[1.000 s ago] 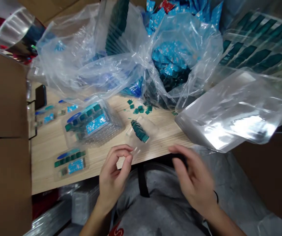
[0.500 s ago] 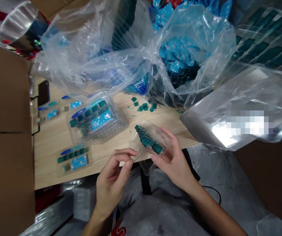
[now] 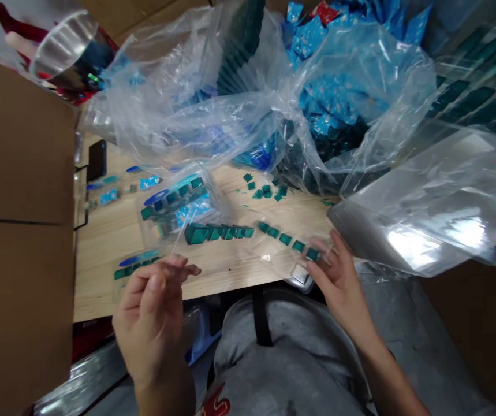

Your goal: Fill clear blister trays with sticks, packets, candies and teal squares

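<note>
Between my hands is a clear plastic clamshell pack (image 3: 265, 258), spread open above the table's front edge. My left hand (image 3: 152, 306) is closed in a pinch on the pack's left edge. On its right edge, my right hand (image 3: 338, 277) grips with the thumb and fingers. A row of small dark green squares (image 3: 286, 238) runs along the right half. Another green row (image 3: 219, 232) shows in the left half; whether it is real pieces or a reflection, I cannot tell. Behind my left hand lies a filled clear pack (image 3: 137, 261), partly hidden.
A stack of filled clear packs (image 3: 174, 202) stands behind the left half. Loose green squares (image 3: 267, 190) lie further back, near plastic bags (image 3: 248, 115) of blue and green pieces. Clear plastic sheets (image 3: 429, 202) jut over the right edge. A phone (image 3: 97, 160) lies at left.
My hands have moved apart, the left leftward and the right slightly rightward. The pack between them has opened out wide, and my left hand now pinches its edge.
</note>
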`<state>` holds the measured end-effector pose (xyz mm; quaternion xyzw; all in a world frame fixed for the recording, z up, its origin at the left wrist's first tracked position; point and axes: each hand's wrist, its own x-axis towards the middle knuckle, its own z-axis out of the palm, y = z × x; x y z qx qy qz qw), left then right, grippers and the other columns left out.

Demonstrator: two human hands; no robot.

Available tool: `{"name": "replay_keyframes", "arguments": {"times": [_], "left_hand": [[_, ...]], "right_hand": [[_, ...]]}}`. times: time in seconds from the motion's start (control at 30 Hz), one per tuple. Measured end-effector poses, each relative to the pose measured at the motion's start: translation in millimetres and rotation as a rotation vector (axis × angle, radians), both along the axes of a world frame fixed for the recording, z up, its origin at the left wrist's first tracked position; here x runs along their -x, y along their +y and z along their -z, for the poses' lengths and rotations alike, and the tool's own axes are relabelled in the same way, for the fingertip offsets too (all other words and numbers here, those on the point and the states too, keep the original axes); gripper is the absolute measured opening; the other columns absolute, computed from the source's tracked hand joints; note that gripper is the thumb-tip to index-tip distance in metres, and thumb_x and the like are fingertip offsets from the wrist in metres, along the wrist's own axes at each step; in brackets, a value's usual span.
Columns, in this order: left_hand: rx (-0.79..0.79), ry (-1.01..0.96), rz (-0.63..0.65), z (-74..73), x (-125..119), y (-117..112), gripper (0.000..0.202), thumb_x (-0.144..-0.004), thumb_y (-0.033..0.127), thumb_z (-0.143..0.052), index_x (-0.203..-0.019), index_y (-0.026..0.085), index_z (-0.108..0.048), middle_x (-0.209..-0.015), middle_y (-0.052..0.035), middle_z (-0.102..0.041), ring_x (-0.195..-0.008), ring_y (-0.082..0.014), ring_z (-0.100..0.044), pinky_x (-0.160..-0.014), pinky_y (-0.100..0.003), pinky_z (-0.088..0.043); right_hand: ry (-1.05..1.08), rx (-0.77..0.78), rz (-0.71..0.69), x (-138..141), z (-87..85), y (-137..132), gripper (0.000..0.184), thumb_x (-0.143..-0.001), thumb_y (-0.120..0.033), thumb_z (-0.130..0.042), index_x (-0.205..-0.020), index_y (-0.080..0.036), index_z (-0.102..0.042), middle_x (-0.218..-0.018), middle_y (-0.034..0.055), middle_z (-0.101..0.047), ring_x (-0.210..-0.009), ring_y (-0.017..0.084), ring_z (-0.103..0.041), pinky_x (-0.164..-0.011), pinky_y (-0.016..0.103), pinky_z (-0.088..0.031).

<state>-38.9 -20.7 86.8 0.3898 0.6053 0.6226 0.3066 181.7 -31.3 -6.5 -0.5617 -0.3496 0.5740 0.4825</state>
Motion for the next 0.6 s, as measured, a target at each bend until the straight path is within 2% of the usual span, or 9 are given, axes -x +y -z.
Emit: {"name": "replay_keyframes", "arguments": {"times": [0.03,0.1,0.17,0.2,0.27,0.33,0.43,0.53,0.6], "left_hand": [[0.014,-0.031,-0.001,-3.2,3,1,0.023,-0.073,0.040,-0.074,-0.065,0.022,-0.062,-0.069,0.0014,-0.059,-0.067,-0.0115,-0.057,-0.063,-0.025,-0.055],[0.077,-0.100,0.025,-9.4,10,1,0.031,-0.067,0.047,-0.077,-0.061,0.022,-0.059,-0.066,0.0021,-0.056,-0.057,-0.0092,-0.051,-0.056,-0.024,-0.054],[0.152,-0.162,0.053,-13.9,16,2,0.039,-0.063,0.052,-0.078,-0.058,0.021,-0.054,-0.065,0.0022,-0.053,-0.052,-0.0078,-0.047,-0.051,-0.023,-0.052],[0.178,-0.192,0.064,-15.1,18,2,0.042,-0.062,0.053,-0.078,-0.057,0.021,-0.052,-0.065,0.0021,-0.052,-0.052,-0.0076,-0.046,-0.049,-0.023,-0.052],[0.193,-0.273,0.093,-15.2,20,1,0.044,-0.063,0.052,-0.078,-0.057,0.020,-0.049,-0.063,0.0020,-0.050,-0.052,-0.0078,-0.047,-0.047,-0.021,-0.051],[0.179,-0.380,0.140,-12.9,21,-1,0.039,-0.066,0.048,-0.078,-0.059,0.020,-0.051,-0.064,0.0014,-0.052,-0.053,-0.0081,-0.049,-0.048,-0.021,-0.052],[0.166,-0.531,0.249,-8.8,27,-8,0.028,-0.074,0.042,-0.073,-0.065,0.021,-0.057,-0.070,-0.0009,-0.059,-0.056,-0.0101,-0.056,-0.054,-0.024,-0.055],[0.202,-0.566,0.378,-4.6,40,-19,0.025,-0.078,0.043,-0.069,-0.070,0.021,-0.061,-0.077,-0.0033,-0.065,-0.064,-0.0136,-0.064,-0.065,-0.030,-0.058],[0.235,-0.447,0.435,0.8,57,-22,0.028,-0.082,0.046,-0.064,-0.071,0.020,-0.064,-0.083,-0.0065,-0.069,-0.074,-0.0171,-0.067,-0.075,-0.034,-0.057]], "right_hand": [[-0.142,-0.006,-0.015,-3,-1.1,-2,0.072,-0.085,-0.045,-0.060,-0.144,-0.030,-0.022,-0.142,0.0136,-0.043,-0.128,0.027,-0.047,-0.103,0.056,-0.042],[-0.470,-0.072,-0.040,-8,-8.8,-7,0.063,-0.086,-0.045,-0.058,-0.142,-0.028,-0.033,-0.149,0.0134,-0.033,-0.134,0.031,-0.038,-0.107,0.060,-0.033],[-0.692,-0.187,-0.064,-11,-21.4,-9,0.049,-0.088,-0.042,-0.057,-0.133,-0.026,-0.049,-0.149,0.0110,-0.034,-0.137,0.032,-0.033,-0.110,0.061,-0.027],[-0.710,-0.236,-0.078,-11,-28.3,-9,0.043,-0.088,-0.041,-0.056,-0.129,-0.027,-0.054,-0.146,0.0099,-0.040,-0.135,0.032,-0.037,-0.110,0.059,-0.028],[-0.534,-0.275,-0.139,-6,-41.0,-5,0.038,-0.090,-0.036,-0.055,-0.128,-0.031,-0.056,-0.135,0.0074,-0.054,-0.122,0.027,-0.053,-0.104,0.051,-0.042],[-0.207,-0.252,-0.221,4,-50.3,1,0.038,-0.090,-0.034,-0.057,-0.128,-0.035,-0.054,-0.120,0.0050,-0.065,-0.103,0.022,-0.066,-0.089,0.039,-0.056],[0.183,-0.182,-0.303,20,-55.9,12,0.032,-0.091,-0.033,-0.056,-0.123,-0.037,-0.057,-0.094,0.0025,-0.073,-0.084,0.019,-0.072,-0.074,0.030,-0.060],[0.292,-0.096,-0.332,31,-53.1,22,0.026,-0.090,-0.032,-0.058,-0.116,-0.036,-0.061,-0.079,0.0025,-0.074,-0.079,0.019,-0.073,-0.071,0.027,-0.060],[0.293,-0.029,-0.343,33,-48.6,29,0.027,-0.086,-0.034,-0.064,-0.113,-0.034,-0.063,-0.076,0.0041,-0.074,-0.075,0.021,-0.073,-0.069,0.029,-0.060]]}}
